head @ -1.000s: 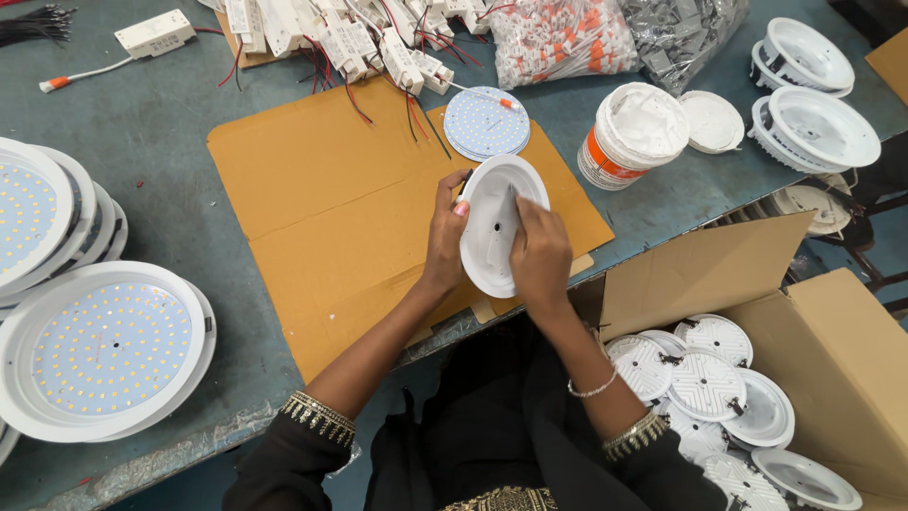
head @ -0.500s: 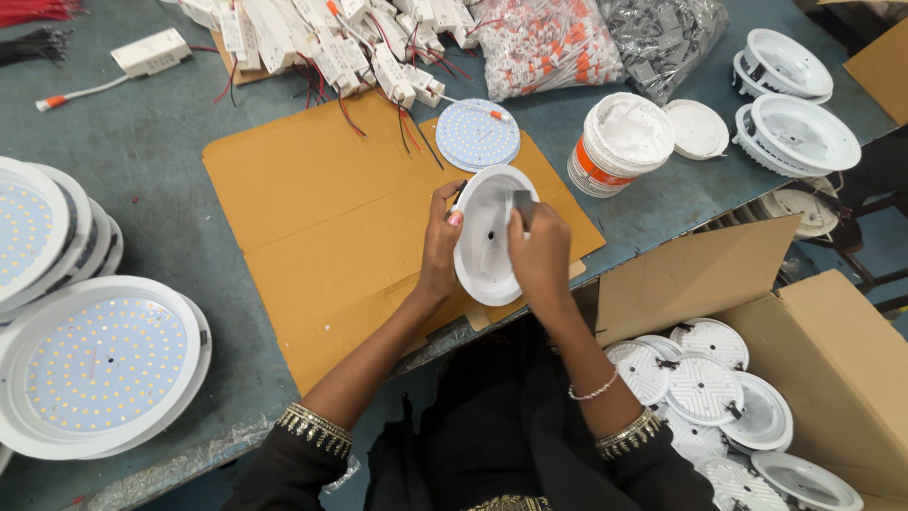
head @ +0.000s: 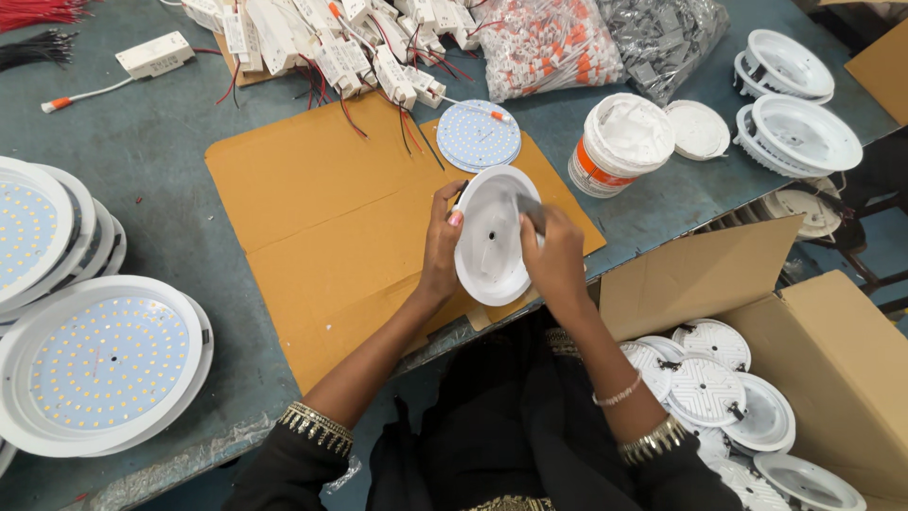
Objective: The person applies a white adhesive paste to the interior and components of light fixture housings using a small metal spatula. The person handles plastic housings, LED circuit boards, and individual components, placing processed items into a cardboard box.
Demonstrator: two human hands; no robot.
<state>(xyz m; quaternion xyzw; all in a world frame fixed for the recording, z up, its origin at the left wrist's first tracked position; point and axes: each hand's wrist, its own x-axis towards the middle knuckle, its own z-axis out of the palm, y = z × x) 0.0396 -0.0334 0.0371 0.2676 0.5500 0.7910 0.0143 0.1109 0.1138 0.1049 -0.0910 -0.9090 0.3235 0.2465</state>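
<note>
My left hand point(head: 440, 248) grips the left rim of a round white lamp housing point(head: 490, 237), held tilted over a brown cardboard sheet point(head: 331, 218). My right hand point(head: 553, 255) rests on the housing's right side and pinches a small grey tool or spreader point(head: 530, 213) against its inner surface. Just beyond the housing a round LED board stack point(head: 478, 135) lies on the cardboard. A white tub of paste point(head: 619, 142) with an orange band stands to the right, its lid point(head: 695, 130) beside it.
Finished LED panel lights point(head: 95, 364) are stacked at the left. White driver boxes with wires point(head: 331, 43) and bags of small parts point(head: 563, 43) lie at the back. Empty housings point(head: 799, 132) sit at the right. An open cardboard box point(head: 832, 378) holds more housings.
The view has shifted a little; both hands stay on the housing, and my right hand has moved slightly across its inside with the grey tool.
</note>
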